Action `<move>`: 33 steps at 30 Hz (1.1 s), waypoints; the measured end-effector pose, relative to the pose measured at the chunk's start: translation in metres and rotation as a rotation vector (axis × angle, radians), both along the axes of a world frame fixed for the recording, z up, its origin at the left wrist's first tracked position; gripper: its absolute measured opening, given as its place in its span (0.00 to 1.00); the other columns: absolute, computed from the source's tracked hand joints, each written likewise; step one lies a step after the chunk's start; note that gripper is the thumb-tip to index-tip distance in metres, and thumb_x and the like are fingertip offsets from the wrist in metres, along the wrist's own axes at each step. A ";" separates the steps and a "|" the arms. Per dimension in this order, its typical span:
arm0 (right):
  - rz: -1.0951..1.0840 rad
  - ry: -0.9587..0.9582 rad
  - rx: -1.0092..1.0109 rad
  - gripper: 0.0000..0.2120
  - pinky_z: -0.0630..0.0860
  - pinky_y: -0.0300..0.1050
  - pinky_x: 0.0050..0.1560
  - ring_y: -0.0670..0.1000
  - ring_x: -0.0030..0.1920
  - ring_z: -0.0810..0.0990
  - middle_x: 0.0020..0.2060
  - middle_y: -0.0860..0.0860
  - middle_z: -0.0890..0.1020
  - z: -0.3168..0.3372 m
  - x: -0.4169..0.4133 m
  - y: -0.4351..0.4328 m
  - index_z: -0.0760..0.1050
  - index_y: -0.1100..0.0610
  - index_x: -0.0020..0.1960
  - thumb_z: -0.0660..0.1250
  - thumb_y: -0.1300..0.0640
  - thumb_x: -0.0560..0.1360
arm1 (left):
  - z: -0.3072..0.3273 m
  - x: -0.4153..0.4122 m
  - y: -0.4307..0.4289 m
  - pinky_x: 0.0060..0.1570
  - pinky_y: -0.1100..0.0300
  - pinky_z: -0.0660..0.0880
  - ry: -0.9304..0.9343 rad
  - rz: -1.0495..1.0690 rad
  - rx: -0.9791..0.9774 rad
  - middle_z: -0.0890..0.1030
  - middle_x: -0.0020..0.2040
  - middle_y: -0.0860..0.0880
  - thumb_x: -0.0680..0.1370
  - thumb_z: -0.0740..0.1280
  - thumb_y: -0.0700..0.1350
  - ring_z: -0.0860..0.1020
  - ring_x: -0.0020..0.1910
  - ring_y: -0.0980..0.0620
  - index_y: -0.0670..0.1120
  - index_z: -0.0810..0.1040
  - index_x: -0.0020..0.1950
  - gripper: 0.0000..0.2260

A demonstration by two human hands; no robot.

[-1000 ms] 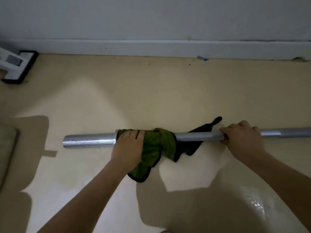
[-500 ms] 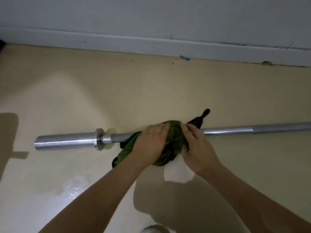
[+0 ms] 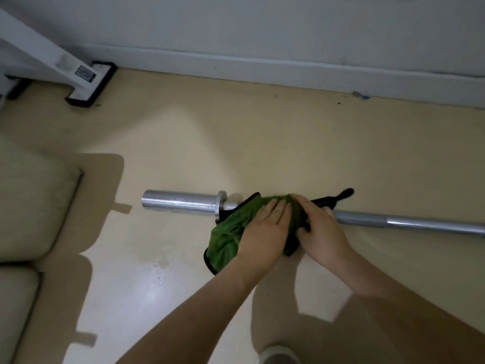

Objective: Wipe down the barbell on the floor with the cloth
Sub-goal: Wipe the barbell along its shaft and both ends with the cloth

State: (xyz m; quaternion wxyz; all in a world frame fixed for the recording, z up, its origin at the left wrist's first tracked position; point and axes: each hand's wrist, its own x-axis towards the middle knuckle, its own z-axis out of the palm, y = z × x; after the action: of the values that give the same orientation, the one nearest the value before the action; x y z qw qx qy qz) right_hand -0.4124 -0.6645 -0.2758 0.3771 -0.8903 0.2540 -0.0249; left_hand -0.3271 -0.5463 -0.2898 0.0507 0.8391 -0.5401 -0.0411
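Note:
A silver barbell (image 3: 409,222) lies across the beige floor, its thick sleeve end (image 3: 181,201) and collar to the left of my hands. A green cloth with black edging (image 3: 231,232) is bunched over the shaft just right of the collar. My left hand (image 3: 265,232) lies on top of the cloth with its fingers fairly straight, pressing it onto the bar. My right hand (image 3: 320,229) sits right beside it, its fingers curled into the cloth's right part around the shaft. A black tail of the cloth sticks out beyond the bar.
A white baseboard (image 3: 288,67) and wall run along the far side. A white machine base with black feet (image 3: 86,82) stands at the back left. Beige cushions (image 3: 29,206) lie at the left edge. A wet shine marks the floor (image 3: 157,271) near me.
My right hand left the bare shaft and came onto the cloth beside my left hand. The cloth slid right off the collar. The camera has since swung left, bringing cushions and machine base into view.

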 end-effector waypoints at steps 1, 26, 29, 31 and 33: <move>-0.003 -0.007 0.026 0.30 0.69 0.42 0.53 0.50 0.54 0.68 0.63 0.49 0.76 0.002 -0.001 -0.002 0.64 0.51 0.72 0.60 0.68 0.72 | 0.004 0.004 0.004 0.67 0.54 0.64 -0.065 -0.027 0.033 0.73 0.68 0.43 0.72 0.64 0.41 0.72 0.67 0.46 0.40 0.67 0.70 0.25; -0.545 0.097 -0.134 0.13 0.74 0.47 0.45 0.56 0.48 0.75 0.47 0.55 0.78 0.064 -0.071 -0.087 0.77 0.52 0.54 0.66 0.60 0.71 | 0.084 -0.004 -0.020 0.46 0.63 0.72 0.969 0.742 -0.443 0.79 0.47 0.49 0.75 0.65 0.37 0.77 0.47 0.51 0.55 0.76 0.47 0.11; -0.329 0.144 -0.264 0.21 0.69 0.56 0.63 0.59 0.65 0.68 0.65 0.58 0.72 0.034 -0.051 -0.041 0.68 0.55 0.69 0.60 0.52 0.77 | 0.061 0.006 -0.008 0.55 0.59 0.68 0.276 0.419 -0.216 0.76 0.54 0.46 0.72 0.69 0.38 0.69 0.54 0.52 0.52 0.80 0.52 0.12; -0.173 0.288 -0.284 0.29 0.53 0.57 0.72 0.58 0.73 0.59 0.73 0.58 0.64 0.011 -0.038 -0.008 0.59 0.58 0.74 0.55 0.45 0.78 | 0.063 0.002 0.007 0.52 0.54 0.71 0.249 0.355 -0.147 0.77 0.54 0.45 0.70 0.71 0.37 0.67 0.53 0.52 0.49 0.81 0.52 0.13; -0.122 0.243 -0.314 0.29 0.48 0.58 0.72 0.59 0.74 0.59 0.72 0.60 0.65 0.003 -0.017 0.011 0.60 0.60 0.74 0.58 0.46 0.78 | 0.073 -0.008 0.026 0.49 0.54 0.75 0.229 0.373 -0.085 0.77 0.55 0.46 0.69 0.71 0.36 0.72 0.55 0.47 0.49 0.81 0.53 0.15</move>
State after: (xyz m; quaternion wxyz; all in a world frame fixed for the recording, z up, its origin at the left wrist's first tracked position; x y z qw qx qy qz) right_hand -0.4298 -0.6531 -0.2728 0.1980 -0.9176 0.3441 0.0204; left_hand -0.3348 -0.5202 -0.2166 0.1539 0.9114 -0.3673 -0.1034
